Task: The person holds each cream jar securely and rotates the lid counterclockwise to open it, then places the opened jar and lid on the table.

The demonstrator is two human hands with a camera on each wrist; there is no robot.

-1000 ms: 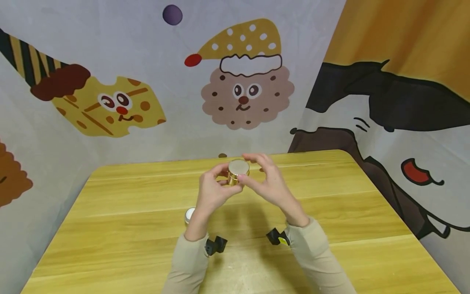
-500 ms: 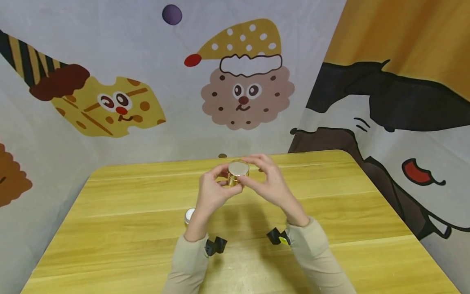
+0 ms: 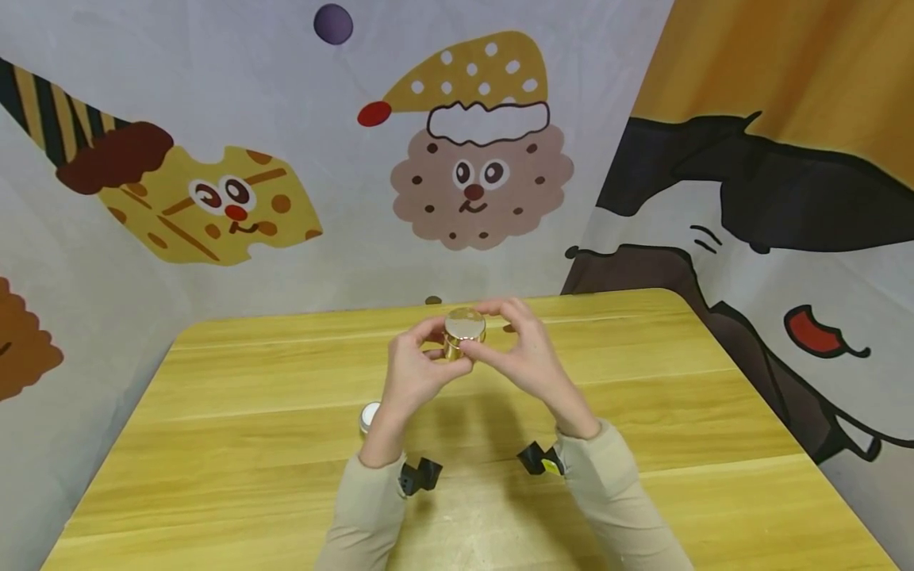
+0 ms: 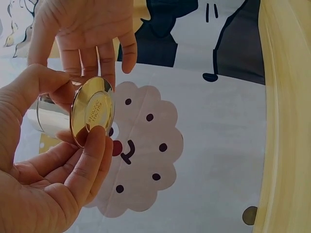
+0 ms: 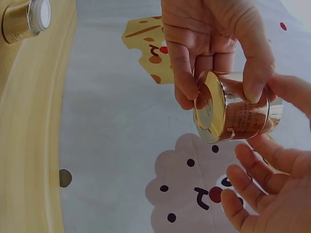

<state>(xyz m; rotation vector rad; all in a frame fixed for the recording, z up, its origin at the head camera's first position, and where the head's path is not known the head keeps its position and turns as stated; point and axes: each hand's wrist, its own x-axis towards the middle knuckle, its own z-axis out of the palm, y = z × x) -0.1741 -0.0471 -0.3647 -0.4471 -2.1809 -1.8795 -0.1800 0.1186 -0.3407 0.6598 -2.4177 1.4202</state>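
A shiny gold cosmetic jar (image 5: 240, 114) is held off the table between both hands, its lid (image 3: 465, 323) facing up in the head view. My left hand (image 3: 416, 373) grips the jar's body, fingers round one side and thumb on the other. Around the lid, my right hand (image 3: 527, 361) pinches with thumb and index finger; its other fingers extend loosely in the left wrist view. Printed text on the jar's base (image 4: 98, 110) shows in the left wrist view. Another gold jar (image 5: 18, 22) with a white top stands on the table, partly hidden by the left wrist in the head view.
The wooden table (image 3: 250, 444) has rounded far corners. Behind it hangs a pale cloth (image 3: 343, 270) printed with cartoon figures. Small black devices, one being a wrist camera (image 3: 420, 477), are strapped at each cuff.
Both hands stay in nearly the same place on the jar. The lid's top now shows a different, more golden reflection. The head view has shifted very slightly.
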